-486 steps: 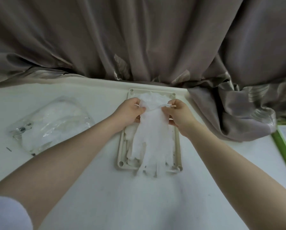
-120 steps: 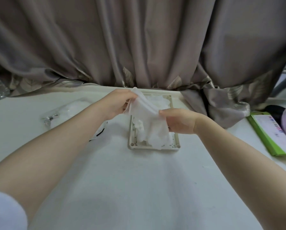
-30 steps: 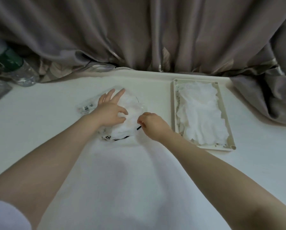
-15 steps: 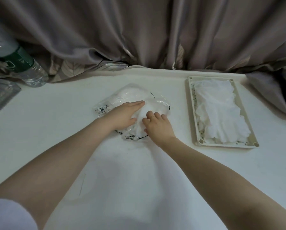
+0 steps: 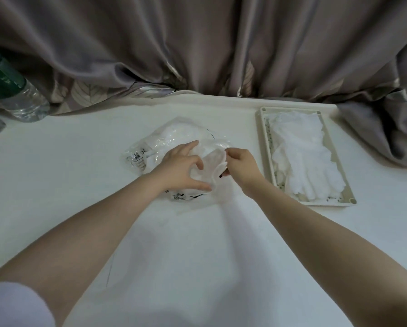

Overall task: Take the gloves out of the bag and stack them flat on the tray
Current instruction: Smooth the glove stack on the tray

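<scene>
Left of the tray (image 5: 265, 147), both hands are now at the bag (image 5: 155, 149). Half a second ago the left hand (image 5: 179, 169) lay flat on the plastic and the right hand (image 5: 241, 167) had only reached the mouth; now a glove (image 5: 210, 165) is partly out, its white edge showing between the two hands. The right fingers (image 5: 229, 153) are curled and pinching that glove edge. Left fingers are spread, thumb out, pressing the bag down so it can't follow the pull.

Meaning: one more glove is coming out and extraction is under way, not done. More white shows through the plastic at the far end of the bag, so I'd guess several cycles remain. The stack (image 5: 304, 156) on the tray lies fairly flat, fingertips toward the near end, edges a bit ragged.

Around: a bottle (image 5: 16, 93) at far left on the tabletop (image 5: 68, 185), well apart from the work. A curtain (image 5: 197, 43) hangs behind, its folds spilling onto the tabletop just right of the tray. A thin dark thread or line runs near the bag's far edge; can't tell what it is.

In the way: nothing between bag and tray. Likely risks are the bag lifting with the glove, or the glove dragging a second one out with it.
</scene>
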